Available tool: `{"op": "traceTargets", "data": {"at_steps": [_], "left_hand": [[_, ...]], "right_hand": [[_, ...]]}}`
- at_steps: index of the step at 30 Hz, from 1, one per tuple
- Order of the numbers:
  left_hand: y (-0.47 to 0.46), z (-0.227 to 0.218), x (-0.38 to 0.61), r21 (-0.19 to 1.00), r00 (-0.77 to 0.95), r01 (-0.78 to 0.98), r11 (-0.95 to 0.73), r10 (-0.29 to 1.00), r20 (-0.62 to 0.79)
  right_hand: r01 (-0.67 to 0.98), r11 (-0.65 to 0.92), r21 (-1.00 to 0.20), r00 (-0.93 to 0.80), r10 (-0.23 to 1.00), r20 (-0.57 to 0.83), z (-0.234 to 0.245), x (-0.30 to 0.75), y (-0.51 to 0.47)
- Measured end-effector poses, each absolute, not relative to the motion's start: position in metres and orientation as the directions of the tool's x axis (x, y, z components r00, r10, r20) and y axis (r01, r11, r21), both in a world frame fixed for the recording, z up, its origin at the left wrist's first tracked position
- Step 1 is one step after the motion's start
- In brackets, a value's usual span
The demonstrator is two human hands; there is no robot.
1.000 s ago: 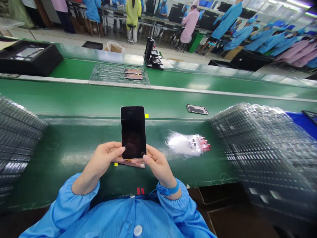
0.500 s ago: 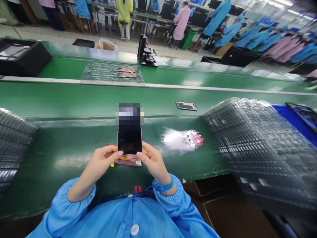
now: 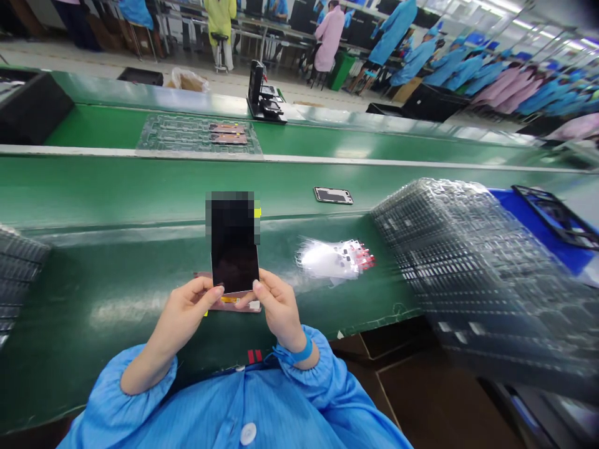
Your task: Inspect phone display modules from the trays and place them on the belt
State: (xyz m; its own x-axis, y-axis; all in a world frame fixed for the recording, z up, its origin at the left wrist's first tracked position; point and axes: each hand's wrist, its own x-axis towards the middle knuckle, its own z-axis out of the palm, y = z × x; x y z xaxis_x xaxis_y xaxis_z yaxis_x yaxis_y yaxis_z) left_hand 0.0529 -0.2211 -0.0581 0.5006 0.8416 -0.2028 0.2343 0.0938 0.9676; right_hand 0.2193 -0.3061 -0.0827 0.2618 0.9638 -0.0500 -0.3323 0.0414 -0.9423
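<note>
**Clearance at the bench: centre open, right flank blocked**

We found the green bench mat [image 3: 116,293] bare between the left hand [image 3: 185,312] and the left tray stack [image 3: 19,268], which gave free passage there. On the right, a loose pile of clear films [image 3: 334,259] lay near the right hand [image 3: 276,305]. A tall stack of clear trays [image 3: 468,262] just beyond the pile walled off that side. A flat pink part [image 3: 234,304] lay directly beneath the dark panel [image 3: 234,262] gripped in both hands. Ahead, the conveyor belt [image 3: 140,187] was open except for one small panel [image 3: 333,195], well apart from the hands.

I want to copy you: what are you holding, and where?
A dark phone screen; left hand pinches its bottom left corner, right hand its bottom right.
</note>
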Motion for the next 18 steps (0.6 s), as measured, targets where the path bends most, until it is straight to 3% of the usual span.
{"op": "traceTargets", "data": {"at_steps": [9, 18], "left_hand": [[-0.218, -0.059, 0.047, 0.974, 0.602, 0.17, 0.146, 0.768, -0.22], [-0.213, -0.05, 0.045, 0.962, 0.634, 0.149, 0.231, 0.724, -0.272]], "right_hand": [[-0.472, -0.005, -0.881, 0.301, 0.939, -0.167, -0.082, 0.221, -0.306], [-0.502, -0.072, -0.862, 0.141, 0.976, -0.164, -0.071, 0.224, -0.312]]}}
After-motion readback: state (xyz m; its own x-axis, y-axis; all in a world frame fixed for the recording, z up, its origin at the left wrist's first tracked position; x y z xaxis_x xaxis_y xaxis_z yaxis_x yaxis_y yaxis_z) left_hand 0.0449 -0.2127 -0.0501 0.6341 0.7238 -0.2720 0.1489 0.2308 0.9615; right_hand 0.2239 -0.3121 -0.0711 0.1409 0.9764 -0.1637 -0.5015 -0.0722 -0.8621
